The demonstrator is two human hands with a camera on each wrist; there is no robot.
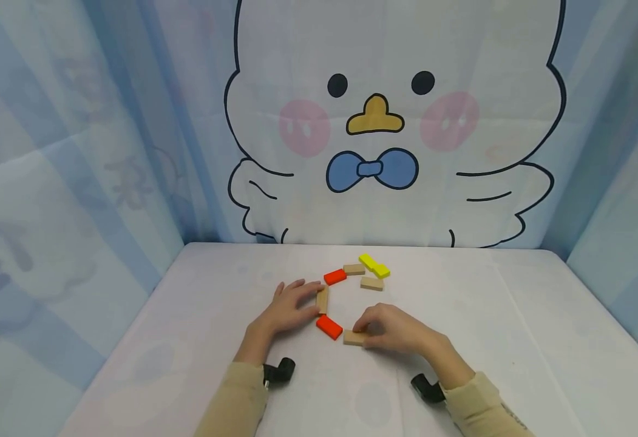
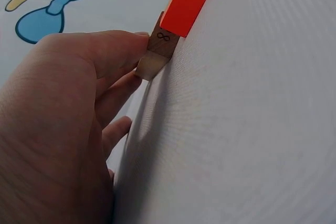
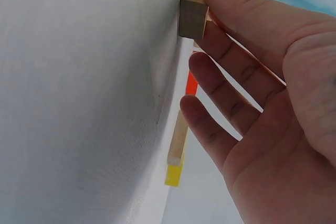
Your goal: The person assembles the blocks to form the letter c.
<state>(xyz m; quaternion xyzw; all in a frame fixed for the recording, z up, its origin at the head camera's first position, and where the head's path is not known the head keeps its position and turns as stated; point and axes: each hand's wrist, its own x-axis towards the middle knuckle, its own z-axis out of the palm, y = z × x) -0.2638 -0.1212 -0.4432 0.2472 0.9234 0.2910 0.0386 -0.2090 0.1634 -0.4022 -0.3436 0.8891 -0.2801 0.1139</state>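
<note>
My left hand [image 1: 290, 308] is at a plain wooden block [image 1: 322, 300], its thumb near one end and its fingertips at the other. In the left wrist view this block [image 2: 164, 40] has a dark mark on its end. A red block [image 1: 329, 327] lies close by, angled toward a second plain wooden block [image 1: 354, 338], which my right hand [image 1: 397, 328] pinches between thumb and fingers. In the right wrist view, the thumb presses on that block [image 3: 193, 17], while the other fingers are loosely spread. My right fingers partly hide it in the head view.
Beyond the hands, another red block [image 1: 335, 277], a wooden block [image 1: 354, 269] and two yellow blocks [image 1: 374, 266] continue the curved row. One more wooden block [image 1: 371, 283] lies inside the curve. A white cloth covers the table [image 1: 515, 340]; a printed curtain [image 1: 384, 212] hangs behind.
</note>
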